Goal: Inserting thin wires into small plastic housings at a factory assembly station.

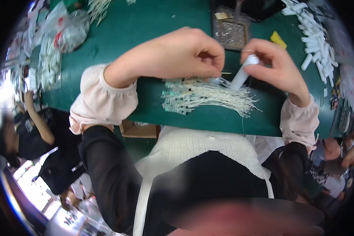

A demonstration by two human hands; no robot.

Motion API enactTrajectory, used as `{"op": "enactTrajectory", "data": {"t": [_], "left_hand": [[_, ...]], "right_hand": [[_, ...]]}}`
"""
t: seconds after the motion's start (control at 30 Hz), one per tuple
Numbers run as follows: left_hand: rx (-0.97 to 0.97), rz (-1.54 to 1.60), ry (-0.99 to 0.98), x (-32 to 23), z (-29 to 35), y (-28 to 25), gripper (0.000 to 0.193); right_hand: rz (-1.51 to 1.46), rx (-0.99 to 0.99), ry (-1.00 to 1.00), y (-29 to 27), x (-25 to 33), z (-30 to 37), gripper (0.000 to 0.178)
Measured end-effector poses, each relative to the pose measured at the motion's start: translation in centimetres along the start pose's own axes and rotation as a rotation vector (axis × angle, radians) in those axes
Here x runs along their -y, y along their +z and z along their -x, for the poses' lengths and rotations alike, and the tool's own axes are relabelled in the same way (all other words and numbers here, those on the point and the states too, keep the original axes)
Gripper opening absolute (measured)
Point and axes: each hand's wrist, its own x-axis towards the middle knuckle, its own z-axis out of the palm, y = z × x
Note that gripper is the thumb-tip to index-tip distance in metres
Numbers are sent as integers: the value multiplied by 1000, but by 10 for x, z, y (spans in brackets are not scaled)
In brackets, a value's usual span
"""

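My right hand (273, 65) grips a white cylindrical tube (244, 72) between thumb and fingers, its rounded end up and its lower end just over the wires. To its left, my left hand (196, 53) is closed in a pinch. A thin light strip pokes out by its fingertips, too small to name. Beneath both hands lies a bundle of thin white wires (228, 98) on the green table (145, 106). Small green circuit boards (179, 96) sit at the bundle's left end.
Many white tubes (312, 45) are heaped at the far right. A metal tray (230, 34) and a yellow piece (278, 39) lie beyond my hands. Plastic bags (69, 29) stand far left. An open cardboard box (139, 129) is under the near edge. Other people work on either side.
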Motion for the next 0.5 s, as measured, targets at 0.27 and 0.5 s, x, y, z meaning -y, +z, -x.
{"op": "enactTrajectory", "data": {"t": [0.27,0.5], "left_hand": [[-131,-116,217,7,-19,3,9],[-86,375,-148,9,-21,8,6]], "right_hand": [[-83,-9,-22,11,-9,-8,30],[117,-174,-215,23,-23,-10,39]]}}
